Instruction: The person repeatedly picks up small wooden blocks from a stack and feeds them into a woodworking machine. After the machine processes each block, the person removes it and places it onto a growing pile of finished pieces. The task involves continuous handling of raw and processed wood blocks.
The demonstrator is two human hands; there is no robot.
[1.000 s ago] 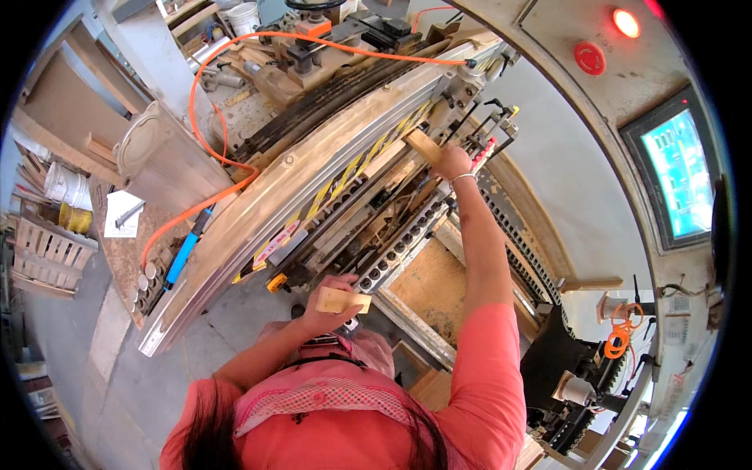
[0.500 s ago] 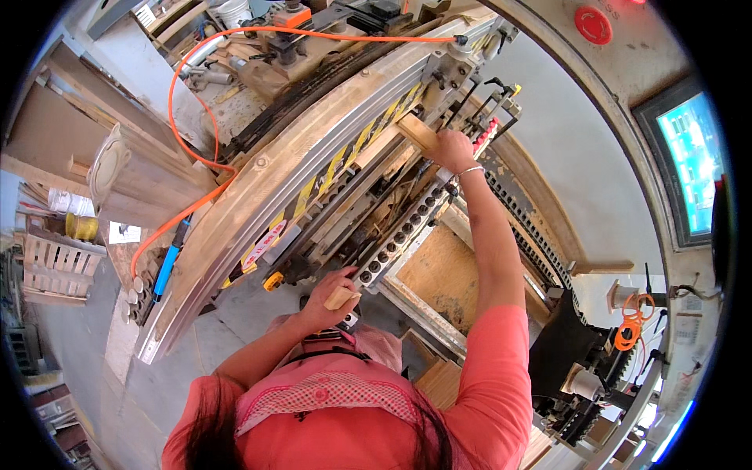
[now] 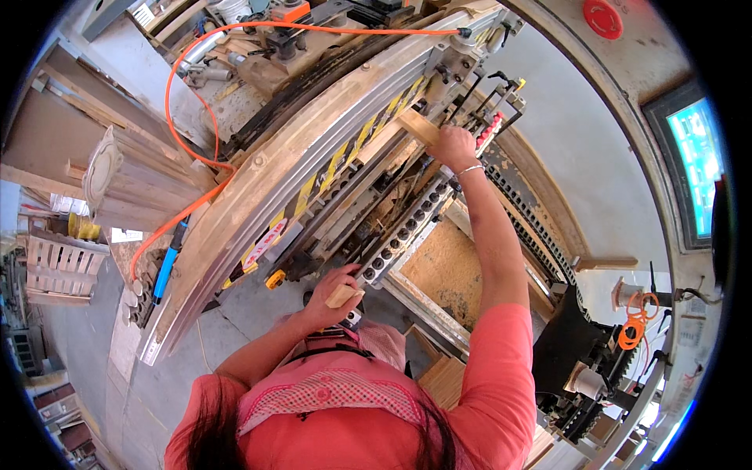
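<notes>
My right hand (image 3: 453, 149) reaches to the far end of the machine, its fingers closed on a flat pale wooden piece (image 3: 418, 127) that lies across the machine's rails. Close to my body, my left hand (image 3: 330, 300) is closed around a second short wooden piece (image 3: 343, 295), of which only the pale end shows. Between both hands runs a metal bar with a row of round black knobs (image 3: 405, 233). My left fingertips are beside the near end of this bar; whether they touch it I cannot tell.
Yellow-black striped tape (image 3: 313, 192) runs along the long machine beam at left. An orange air hose (image 3: 171, 94) with a blue air gun (image 3: 166, 270) hangs over it. At right are a lit screen (image 3: 695, 168), a red stop button (image 3: 603, 17) and a black toothed track (image 3: 533, 223).
Both hands keep their places and their grips on the wooden pieces. The view has shifted very slightly.
</notes>
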